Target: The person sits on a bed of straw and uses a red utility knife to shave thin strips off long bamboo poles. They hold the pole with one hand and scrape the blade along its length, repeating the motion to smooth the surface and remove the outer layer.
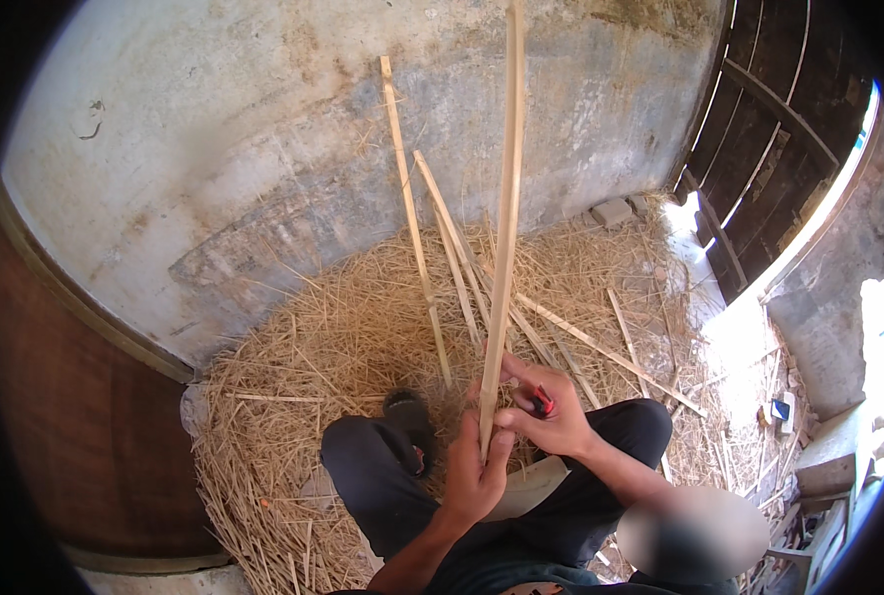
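A long pale bamboo strip [509, 188] stands nearly upright in front of me, its top running out past the upper edge of the view. Near its lower end, my left hand [477, 474] is closed around it, thumb along the strip. My right hand [549, 412] is closed just above and to the right, its thumb close to the strip. A small red-and-black tool [541, 401] is held in that hand; its working end is hidden by the fingers. My crossed legs in dark trousers [373, 476] lie beneath, with a pale piece [531, 488] across the lap.
Straw and shavings [293, 387] cover the floor. More bamboo strips [409, 198] lean on the stained wall [263, 129] or lie on the straw [611, 352]. A brown door panel [85, 397] is at left, a dark plank door [769, 119] at right, with bricks [613, 212] near it.
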A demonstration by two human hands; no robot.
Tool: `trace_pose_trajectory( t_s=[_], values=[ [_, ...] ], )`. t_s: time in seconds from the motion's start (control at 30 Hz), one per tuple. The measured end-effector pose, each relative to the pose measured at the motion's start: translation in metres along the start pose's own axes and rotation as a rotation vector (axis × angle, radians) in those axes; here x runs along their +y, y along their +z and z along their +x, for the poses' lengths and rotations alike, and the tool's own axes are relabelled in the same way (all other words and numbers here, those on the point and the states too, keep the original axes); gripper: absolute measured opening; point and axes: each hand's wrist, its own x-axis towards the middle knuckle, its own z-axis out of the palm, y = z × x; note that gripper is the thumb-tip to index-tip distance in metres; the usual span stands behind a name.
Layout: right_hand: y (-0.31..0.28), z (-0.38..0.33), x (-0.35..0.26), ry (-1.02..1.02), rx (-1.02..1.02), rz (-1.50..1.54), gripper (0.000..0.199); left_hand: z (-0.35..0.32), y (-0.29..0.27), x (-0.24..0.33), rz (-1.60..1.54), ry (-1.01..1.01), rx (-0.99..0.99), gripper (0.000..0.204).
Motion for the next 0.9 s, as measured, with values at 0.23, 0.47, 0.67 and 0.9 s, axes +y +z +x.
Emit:
trace_pose_trajectory(
  t_s=[0.23,0.47,0.67,0.9],
  values=[
    [-0.028,-0.004,-0.006,-0.344,0.083,-0.293,0.053,-0.001,-0.021,0.016,0.014,0.028,-0.028,0.061],
    [-0.026,-0.006,-0.036,-0.519,-0.039,-0.76,0.037,-0.001,-0.027,0.027,0.076,0.064,-0.1,0.035],
    [-0.023,-0.012,-0.045,-0.587,0.025,-0.894,0.04,-0.001,-0.027,0.039,0.134,0.062,-0.103,0.038],
    [-0.019,-0.016,-0.045,-0.585,0.103,-0.957,0.038,-0.001,-0.029,0.045,0.226,0.075,-0.092,0.04]
  ],
)
